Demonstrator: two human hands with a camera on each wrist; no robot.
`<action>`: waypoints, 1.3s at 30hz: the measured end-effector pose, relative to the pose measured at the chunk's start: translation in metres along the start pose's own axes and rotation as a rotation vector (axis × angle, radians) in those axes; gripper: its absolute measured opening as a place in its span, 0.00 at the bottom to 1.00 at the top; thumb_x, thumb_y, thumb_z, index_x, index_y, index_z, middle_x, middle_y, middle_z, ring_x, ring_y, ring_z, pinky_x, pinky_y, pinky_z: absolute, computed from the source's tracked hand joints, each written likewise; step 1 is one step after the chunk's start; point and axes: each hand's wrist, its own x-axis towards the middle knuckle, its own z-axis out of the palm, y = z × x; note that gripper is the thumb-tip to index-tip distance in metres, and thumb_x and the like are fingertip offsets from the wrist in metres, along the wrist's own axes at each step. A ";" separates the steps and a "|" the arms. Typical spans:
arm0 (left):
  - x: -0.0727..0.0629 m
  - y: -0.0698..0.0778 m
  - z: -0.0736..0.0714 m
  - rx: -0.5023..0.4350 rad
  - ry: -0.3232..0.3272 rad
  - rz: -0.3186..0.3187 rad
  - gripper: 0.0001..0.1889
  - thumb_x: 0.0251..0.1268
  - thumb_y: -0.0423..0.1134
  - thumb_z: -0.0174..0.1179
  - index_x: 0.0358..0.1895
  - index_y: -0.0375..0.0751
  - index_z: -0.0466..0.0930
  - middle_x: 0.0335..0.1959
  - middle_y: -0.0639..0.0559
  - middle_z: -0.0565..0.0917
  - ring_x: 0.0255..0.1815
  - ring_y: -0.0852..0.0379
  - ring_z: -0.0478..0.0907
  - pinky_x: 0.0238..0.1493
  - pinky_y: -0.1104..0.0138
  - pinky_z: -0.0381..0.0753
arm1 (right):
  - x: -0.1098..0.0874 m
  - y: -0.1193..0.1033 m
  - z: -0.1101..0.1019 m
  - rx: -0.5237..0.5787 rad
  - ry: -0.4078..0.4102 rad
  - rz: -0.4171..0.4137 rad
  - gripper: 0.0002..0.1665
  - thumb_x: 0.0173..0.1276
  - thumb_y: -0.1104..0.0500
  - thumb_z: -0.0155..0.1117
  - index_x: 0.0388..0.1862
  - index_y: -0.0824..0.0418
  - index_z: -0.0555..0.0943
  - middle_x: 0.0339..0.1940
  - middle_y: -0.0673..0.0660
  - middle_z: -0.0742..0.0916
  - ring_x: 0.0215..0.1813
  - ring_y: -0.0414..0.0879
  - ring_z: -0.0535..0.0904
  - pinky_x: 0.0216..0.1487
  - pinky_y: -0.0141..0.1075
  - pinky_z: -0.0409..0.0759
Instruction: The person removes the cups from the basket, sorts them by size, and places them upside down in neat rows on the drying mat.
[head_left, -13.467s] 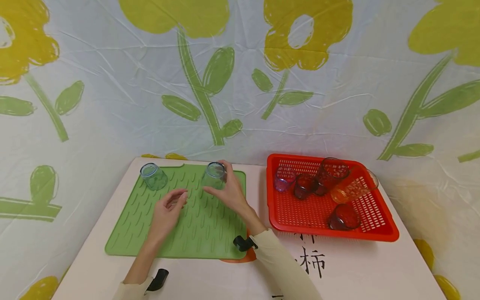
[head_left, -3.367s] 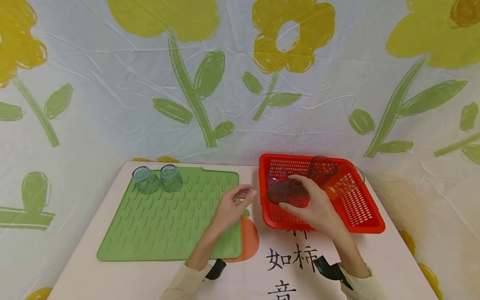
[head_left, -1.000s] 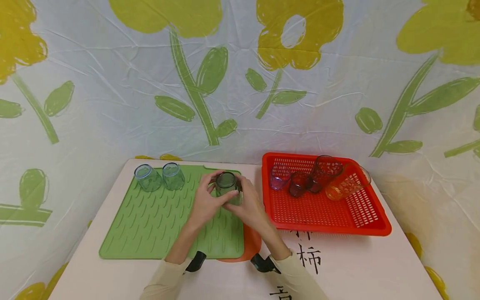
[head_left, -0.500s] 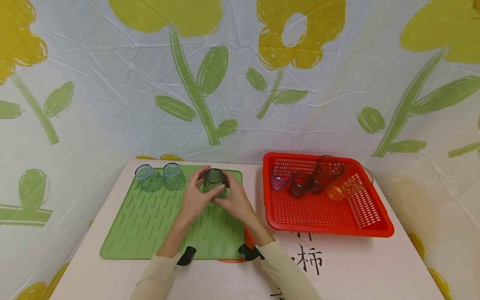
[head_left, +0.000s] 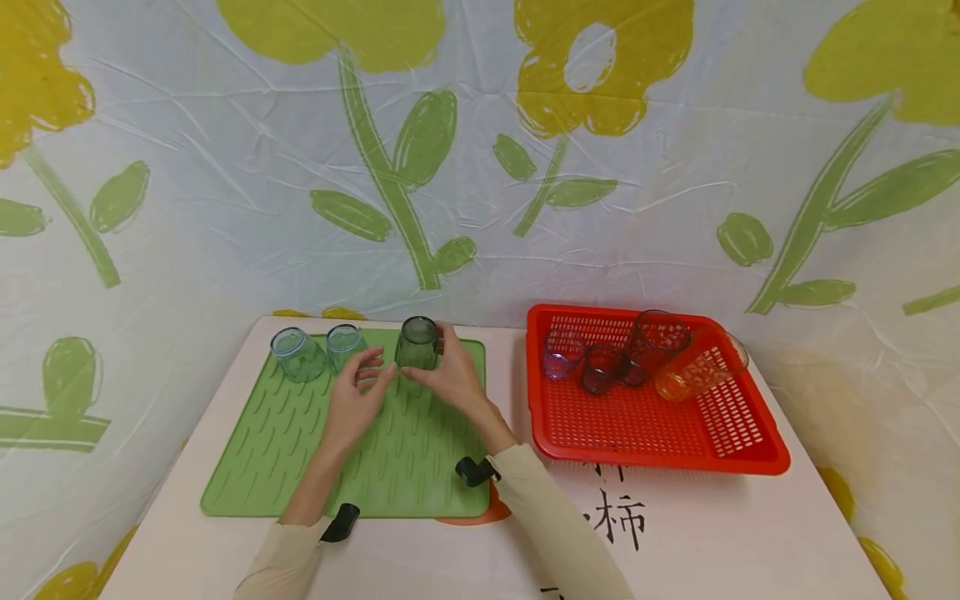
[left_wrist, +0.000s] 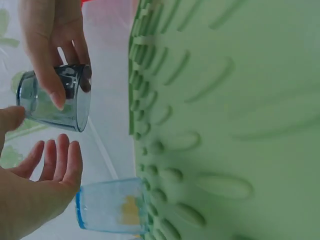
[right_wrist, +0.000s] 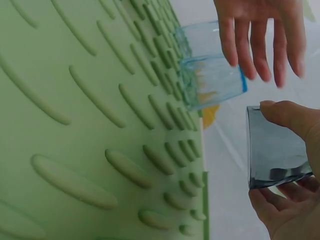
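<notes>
The step in hand seems to be setting the grey glass (head_left: 416, 346) mouth-down on the green mat (head_left: 258, 446); the right hand (head_left: 459, 373) pinches it above the mat's far edge; the left hand (head_left: 356, 408), fingers loosely spread, holds nothing; the next move likely calls for level lowering, clear of the blue glass (head_left: 344, 345) beside it; another blue glass (head_left: 298, 357) stands at the table's (head_left: 420, 562) far left corner; the red basket (head_left: 660, 461), towards the right edge, carries four glasses (head_left: 602, 368).

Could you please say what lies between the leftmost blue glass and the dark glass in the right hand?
In the head view, the other blue glass stands between them on the green mat, with the left hand partly in front.
</notes>
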 end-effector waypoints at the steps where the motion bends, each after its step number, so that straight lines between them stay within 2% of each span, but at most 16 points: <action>1: -0.001 -0.001 -0.001 0.017 -0.001 -0.019 0.27 0.78 0.46 0.60 0.72 0.38 0.70 0.62 0.38 0.75 0.61 0.45 0.76 0.63 0.54 0.74 | 0.002 0.001 0.001 0.004 -0.003 0.002 0.52 0.61 0.54 0.81 0.77 0.63 0.61 0.67 0.63 0.78 0.67 0.58 0.76 0.63 0.49 0.78; 5: -0.003 -0.008 -0.006 0.110 -0.015 -0.064 0.26 0.79 0.42 0.59 0.72 0.33 0.69 0.60 0.32 0.76 0.60 0.40 0.78 0.60 0.53 0.77 | 0.011 0.007 0.009 -0.005 -0.023 0.004 0.52 0.62 0.55 0.80 0.77 0.64 0.61 0.66 0.64 0.79 0.67 0.58 0.76 0.64 0.49 0.77; 10: -0.007 -0.021 -0.011 0.235 -0.039 -0.094 0.27 0.77 0.38 0.60 0.72 0.27 0.66 0.59 0.28 0.77 0.57 0.35 0.79 0.55 0.46 0.80 | 0.020 0.013 0.019 -0.067 -0.052 0.023 0.52 0.63 0.54 0.79 0.78 0.64 0.59 0.69 0.64 0.77 0.70 0.57 0.74 0.65 0.50 0.76; 15: -0.014 -0.030 -0.014 0.304 -0.050 -0.115 0.27 0.74 0.33 0.62 0.69 0.22 0.67 0.55 0.26 0.79 0.53 0.33 0.80 0.52 0.45 0.81 | 0.027 0.014 0.025 -0.092 -0.061 0.056 0.53 0.63 0.54 0.80 0.78 0.64 0.59 0.70 0.64 0.77 0.71 0.57 0.74 0.66 0.50 0.76; 18: -0.017 -0.033 -0.015 0.340 -0.060 -0.131 0.26 0.72 0.31 0.64 0.66 0.20 0.69 0.53 0.25 0.79 0.49 0.33 0.81 0.49 0.46 0.82 | 0.031 0.014 0.028 -0.085 -0.070 0.079 0.53 0.63 0.55 0.79 0.78 0.64 0.59 0.70 0.64 0.76 0.71 0.57 0.74 0.66 0.50 0.75; 22: -0.020 -0.035 -0.018 0.422 -0.062 -0.148 0.24 0.69 0.31 0.66 0.62 0.20 0.73 0.50 0.27 0.81 0.41 0.40 0.82 0.42 0.52 0.81 | 0.037 0.015 0.033 -0.074 -0.078 0.091 0.52 0.63 0.57 0.79 0.78 0.65 0.59 0.68 0.65 0.77 0.70 0.57 0.74 0.66 0.49 0.76; 25: -0.022 -0.034 -0.019 0.466 -0.053 -0.132 0.22 0.66 0.30 0.67 0.60 0.21 0.76 0.49 0.28 0.82 0.36 0.44 0.82 0.37 0.57 0.80 | 0.040 0.016 0.035 -0.074 -0.082 0.090 0.52 0.63 0.58 0.80 0.78 0.65 0.58 0.69 0.65 0.76 0.69 0.57 0.74 0.66 0.48 0.75; 29: -0.024 -0.035 -0.021 0.477 -0.041 -0.096 0.19 0.64 0.28 0.68 0.57 0.23 0.80 0.47 0.30 0.84 0.32 0.48 0.82 0.33 0.61 0.78 | 0.044 0.016 0.037 -0.075 -0.099 0.095 0.52 0.64 0.58 0.79 0.78 0.65 0.57 0.70 0.65 0.75 0.70 0.57 0.74 0.66 0.48 0.75; 33: -0.024 -0.037 -0.021 0.499 -0.070 -0.061 0.18 0.65 0.27 0.68 0.56 0.24 0.82 0.48 0.32 0.83 0.31 0.52 0.79 0.31 0.63 0.77 | 0.045 0.018 0.038 -0.087 -0.106 0.095 0.51 0.64 0.59 0.79 0.78 0.65 0.58 0.69 0.64 0.75 0.69 0.56 0.74 0.66 0.48 0.75; 39: -0.023 -0.040 -0.021 0.528 -0.108 -0.033 0.17 0.66 0.28 0.67 0.57 0.26 0.81 0.47 0.34 0.81 0.32 0.52 0.77 0.33 0.62 0.76 | 0.046 0.018 0.041 -0.117 -0.145 0.069 0.51 0.65 0.58 0.78 0.77 0.66 0.58 0.70 0.65 0.75 0.70 0.56 0.73 0.67 0.47 0.75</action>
